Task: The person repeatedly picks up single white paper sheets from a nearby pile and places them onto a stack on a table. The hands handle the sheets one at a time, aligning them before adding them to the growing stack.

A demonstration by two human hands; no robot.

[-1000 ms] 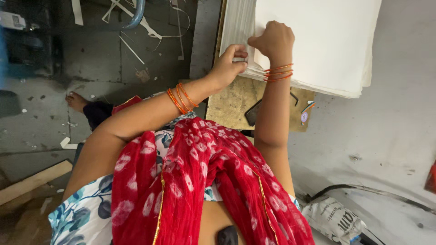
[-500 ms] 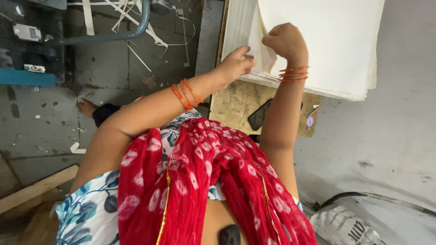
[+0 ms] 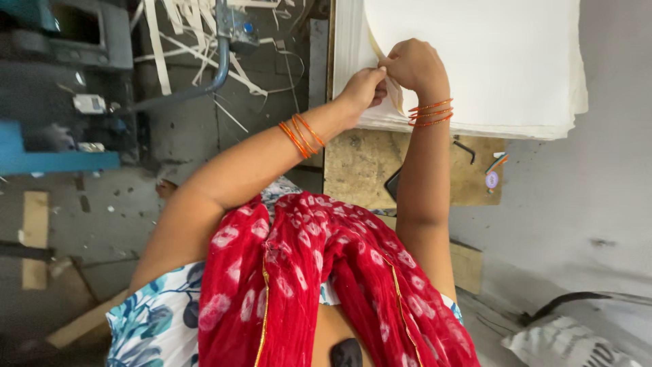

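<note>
1. Left hand (image 3: 363,87): upper centre of the frame, fingers closed in a pinch on the lifted edge of the top sheet (image 3: 475,47). Orange bangles (image 3: 300,134) sit on the forearm below the wrist.

2. Right hand (image 3: 413,64): just beside the left hand and touching it, curled shut on the same sheet edge. A second set of orange bangles (image 3: 429,113) circles this wrist.

3. Paper stack (image 3: 543,119): a thick pile of large white sheets in the upper right of the frame, resting on a brown wooden tabletop (image 3: 360,166). The top sheet is raised at its left edge, where both hands grip it; the rest lies flat.

4. On the tabletop below the stack: a dark phone-like object (image 3: 392,183), partly hidden by the right forearm, and a small black bent tool (image 3: 466,149) near the right edge.

5. Upper left of the frame: a grey-and-blue machine (image 3: 61,81), with white paper strips (image 3: 197,41) scattered on the dark floor beside it.

6. Lower centre: a red patterned scarf (image 3: 326,285) lies over a blue floral garment (image 3: 153,319).
</note>
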